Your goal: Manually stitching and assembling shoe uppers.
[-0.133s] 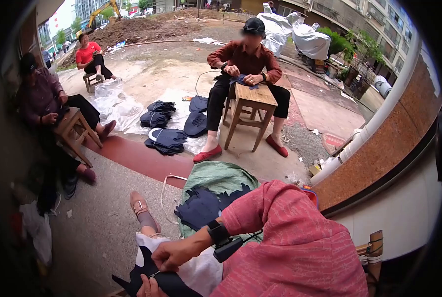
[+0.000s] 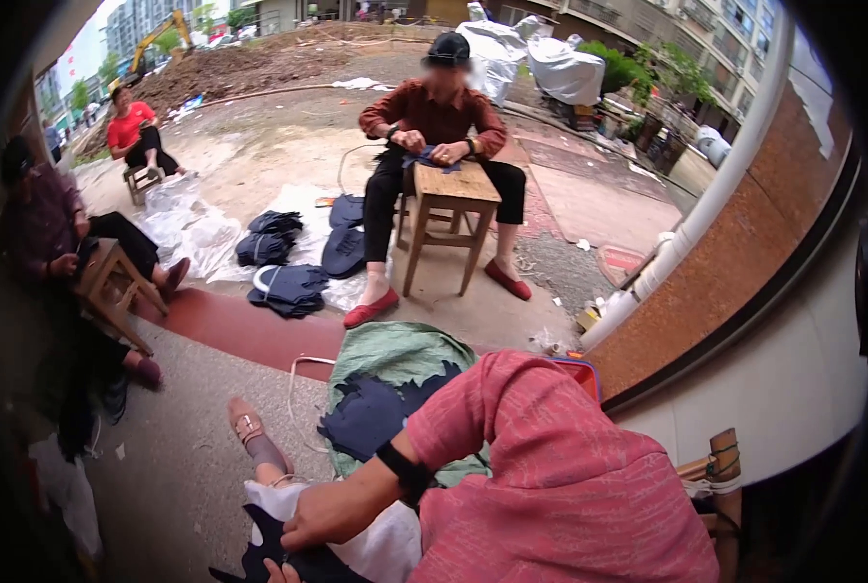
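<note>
A dark navy cut-out cloth piece (image 2: 255,556) with pointed ends lies over the white cloth (image 2: 380,544) on my lap, at the lower edge. My left hand (image 2: 280,573) shows only its fingertips, pinching the piece from below. Just above them, my right hand (image 2: 319,515) is closed with its fingers curled down at the piece. Whatever sits in its fingers is hidden. A black wristband (image 2: 405,469) circles my right wrist, below the pink sleeve (image 2: 463,413).
Ahead, more navy pieces (image 2: 366,413) lie on a green sack (image 2: 405,345). A person (image 2: 443,121) works at a wooden stool (image 2: 448,189); two others sit to the left. Bundled dark pieces (image 2: 288,291) rest on plastic sheeting. A wooden chair post (image 2: 725,466) stands right.
The whole scene has shifted left in view. My right hand has turned, its back more toward me; a small metallic glint between my hands no longer shows. The left hand still pinches the cloth.
</note>
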The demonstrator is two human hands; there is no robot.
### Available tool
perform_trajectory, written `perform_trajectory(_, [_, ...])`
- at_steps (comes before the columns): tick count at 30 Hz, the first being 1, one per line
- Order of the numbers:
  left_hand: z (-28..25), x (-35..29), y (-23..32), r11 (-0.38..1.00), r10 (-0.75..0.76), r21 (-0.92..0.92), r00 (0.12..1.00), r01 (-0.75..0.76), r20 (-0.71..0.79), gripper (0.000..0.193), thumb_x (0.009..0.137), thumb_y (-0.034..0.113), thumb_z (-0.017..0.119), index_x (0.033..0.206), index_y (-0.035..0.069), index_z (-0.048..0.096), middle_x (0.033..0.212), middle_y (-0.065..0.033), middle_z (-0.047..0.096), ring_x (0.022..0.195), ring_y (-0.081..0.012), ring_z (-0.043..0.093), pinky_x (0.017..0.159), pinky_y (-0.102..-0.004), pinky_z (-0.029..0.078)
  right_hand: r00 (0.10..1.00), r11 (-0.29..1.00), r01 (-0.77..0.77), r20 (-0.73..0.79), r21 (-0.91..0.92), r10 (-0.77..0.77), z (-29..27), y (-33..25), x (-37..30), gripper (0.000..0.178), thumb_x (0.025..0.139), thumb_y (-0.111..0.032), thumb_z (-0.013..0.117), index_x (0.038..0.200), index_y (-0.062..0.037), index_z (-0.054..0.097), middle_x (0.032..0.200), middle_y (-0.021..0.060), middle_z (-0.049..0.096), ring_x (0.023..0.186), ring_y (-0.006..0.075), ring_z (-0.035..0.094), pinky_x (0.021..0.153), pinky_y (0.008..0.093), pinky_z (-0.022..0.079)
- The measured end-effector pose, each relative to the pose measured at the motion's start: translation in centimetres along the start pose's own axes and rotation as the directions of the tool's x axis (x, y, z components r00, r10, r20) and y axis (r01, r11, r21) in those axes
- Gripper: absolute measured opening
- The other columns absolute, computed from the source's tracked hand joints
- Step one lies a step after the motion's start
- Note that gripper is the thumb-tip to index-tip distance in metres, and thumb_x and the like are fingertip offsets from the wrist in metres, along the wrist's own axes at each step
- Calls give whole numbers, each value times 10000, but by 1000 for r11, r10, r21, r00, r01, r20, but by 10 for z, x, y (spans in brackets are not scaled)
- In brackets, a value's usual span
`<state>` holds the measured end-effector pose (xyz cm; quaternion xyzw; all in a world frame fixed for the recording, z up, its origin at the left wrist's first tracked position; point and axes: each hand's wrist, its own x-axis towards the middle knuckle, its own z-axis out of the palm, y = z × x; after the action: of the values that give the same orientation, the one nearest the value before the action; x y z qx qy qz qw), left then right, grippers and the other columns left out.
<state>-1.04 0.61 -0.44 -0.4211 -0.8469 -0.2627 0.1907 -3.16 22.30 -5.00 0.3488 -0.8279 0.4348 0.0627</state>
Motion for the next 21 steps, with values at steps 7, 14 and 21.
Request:
perform_trajectory(7, [6, 11, 18, 999, 46, 11, 999, -46, 8, 258, 915, 51, 517, 1132, -13, 642, 1170, -182, 639, 946, -329, 610, 858, -392, 479, 865, 445, -460, 273, 769, 421, 24, 15, 5, 103, 789, -86, 618, 797, 4, 568, 622, 61, 578, 541, 154, 567, 466, 301, 433])
perform_trajectory(14, [-2, 0, 14, 998, 28, 60, 999, -29, 18, 261, 925, 93, 538, 1150, 21, 649, 1118, -206, 620, 950, -331, 599, 805, -397, 493, 940, 838, -324, 45, 440, 339, 28, -13, 4, 191, 865, -172, 575, 841, 5, 508, 721, 158, 566, 673, 299, 556, 625, 394, 443])
perform_trajectory(21, [15, -8, -6, 998, -27, -55, 999, 29, 25, 314, 788, 1, 648, 1102, -13, 653, 1018, -140, 592, 943, -308, 591, 827, -384, 485, 883, 795, -426, 5, 432, 470, 4, -25, -6, 78, 928, -132, 581, 917, -58, 558, 674, 52, 549, 598, 116, 536, 537, 281, 449])
